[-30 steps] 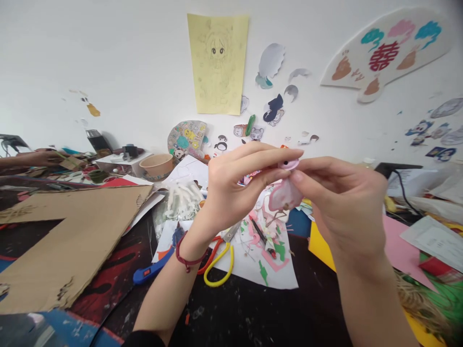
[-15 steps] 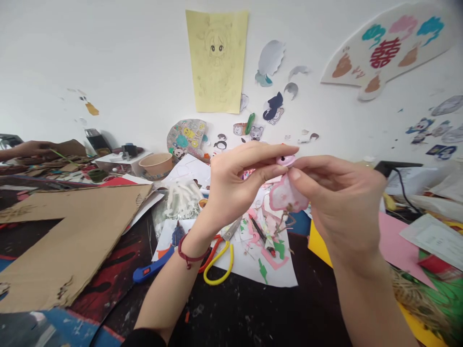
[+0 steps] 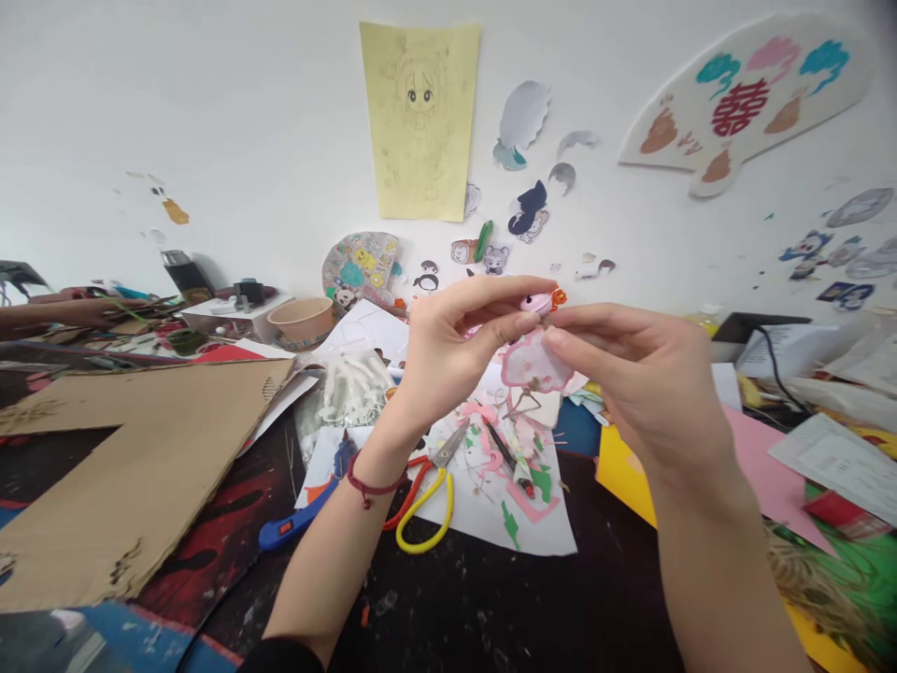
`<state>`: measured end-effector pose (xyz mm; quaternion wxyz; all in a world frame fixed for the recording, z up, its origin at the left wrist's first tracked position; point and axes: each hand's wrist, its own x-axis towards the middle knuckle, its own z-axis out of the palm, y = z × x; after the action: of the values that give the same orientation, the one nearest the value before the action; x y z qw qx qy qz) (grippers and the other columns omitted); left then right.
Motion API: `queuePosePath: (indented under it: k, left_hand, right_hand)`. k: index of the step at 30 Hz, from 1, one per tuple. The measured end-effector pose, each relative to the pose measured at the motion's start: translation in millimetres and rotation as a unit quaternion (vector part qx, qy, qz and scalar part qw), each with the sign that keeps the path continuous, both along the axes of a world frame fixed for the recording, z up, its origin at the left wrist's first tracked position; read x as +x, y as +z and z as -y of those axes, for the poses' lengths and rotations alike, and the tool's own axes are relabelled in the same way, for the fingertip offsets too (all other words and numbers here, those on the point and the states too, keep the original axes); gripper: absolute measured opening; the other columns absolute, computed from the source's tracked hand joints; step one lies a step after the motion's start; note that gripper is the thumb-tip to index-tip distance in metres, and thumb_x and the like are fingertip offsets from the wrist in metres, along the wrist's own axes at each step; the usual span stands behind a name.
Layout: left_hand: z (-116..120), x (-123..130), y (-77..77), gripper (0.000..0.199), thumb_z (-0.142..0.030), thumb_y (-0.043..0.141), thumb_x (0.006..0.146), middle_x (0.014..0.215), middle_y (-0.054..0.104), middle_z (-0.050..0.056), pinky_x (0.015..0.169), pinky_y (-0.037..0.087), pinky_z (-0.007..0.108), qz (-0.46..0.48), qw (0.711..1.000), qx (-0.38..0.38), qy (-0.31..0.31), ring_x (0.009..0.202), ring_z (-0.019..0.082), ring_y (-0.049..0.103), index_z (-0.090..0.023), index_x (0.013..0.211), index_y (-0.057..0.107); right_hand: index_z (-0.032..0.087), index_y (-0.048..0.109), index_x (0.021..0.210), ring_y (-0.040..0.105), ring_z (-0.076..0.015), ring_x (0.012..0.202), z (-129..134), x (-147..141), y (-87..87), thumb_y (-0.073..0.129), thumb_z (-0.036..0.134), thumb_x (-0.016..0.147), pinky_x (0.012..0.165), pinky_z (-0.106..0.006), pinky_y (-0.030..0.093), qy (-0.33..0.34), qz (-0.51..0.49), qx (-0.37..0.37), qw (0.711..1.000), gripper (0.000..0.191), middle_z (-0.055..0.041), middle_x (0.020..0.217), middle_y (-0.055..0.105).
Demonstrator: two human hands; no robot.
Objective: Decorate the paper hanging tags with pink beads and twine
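A small pink figure (image 3: 538, 363) is up in front of me over the table. It has a pink head with a dark eye, an orange-red piece on the head, a whitish skirt edged in pink and thin brown legs below. My left hand (image 3: 452, 346) pinches the head between thumb and fingers. At the neck and the skirt's upper edge, the thumb and fingers of my right hand (image 3: 641, 374) are pressed together. What exactly lies between the right fingertips is hidden.
Scissors (image 3: 424, 523) with red and yellow handles and a blue glue gun (image 3: 298, 523) with a cord lie below my left forearm. Paper scraps and a marker (image 3: 510, 453) cover a white sheet (image 3: 455, 528). Cut cardboard (image 3: 175, 467) is at left. Another person's arm (image 3: 63, 316) reaches in far left.
Both hands have shifted slightly left with the figure. Its head has turned so the orange-red piece shows more, and its brown legs are clearer. The other person's arm has lowered.
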<state>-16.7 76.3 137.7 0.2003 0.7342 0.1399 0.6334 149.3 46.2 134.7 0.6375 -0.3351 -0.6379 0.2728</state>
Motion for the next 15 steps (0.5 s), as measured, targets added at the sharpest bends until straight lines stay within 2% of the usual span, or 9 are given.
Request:
queuePosePath:
  k: [9, 15]
  left_hand:
    - [0, -1, -0.7, 0.018, -0.029, 0.068, 0.090, 0.105, 0.076, 0.003, 0.078, 0.063, 0.028, -0.041, 0.999, -0.031, -0.002, 0.088, 0.015, 0.073, -0.023, 0.106, 0.073]
    - [0, -3, 2.8, 0.018, -0.029, 0.062, 0.094, 0.106, 0.075, 0.004, 0.083, 0.059, 0.026, -0.119, 0.993, 0.001, 0.021, 0.093, 0.015, 0.072, -0.021, 0.109, 0.069]
  right_hand:
    - [0.025, 0.077, 0.084, 0.072, -0.0152, 0.079, -7, 0, -1.7, 0.079, 0.025, 0.075, 0.072, -0.028, 0.061, -0.001, 0.002, 0.024, 1.000, 0.009, 0.0001, 0.084, 0.076]
    - [0.021, 0.077, 0.084, 0.069, -0.0135, 0.066, -9, 10, 2.0, 0.079, 0.023, 0.074, 0.062, -0.026, 0.059, 0.014, 0.033, 0.002, 0.999, 0.011, -0.0007, 0.078, 0.074]
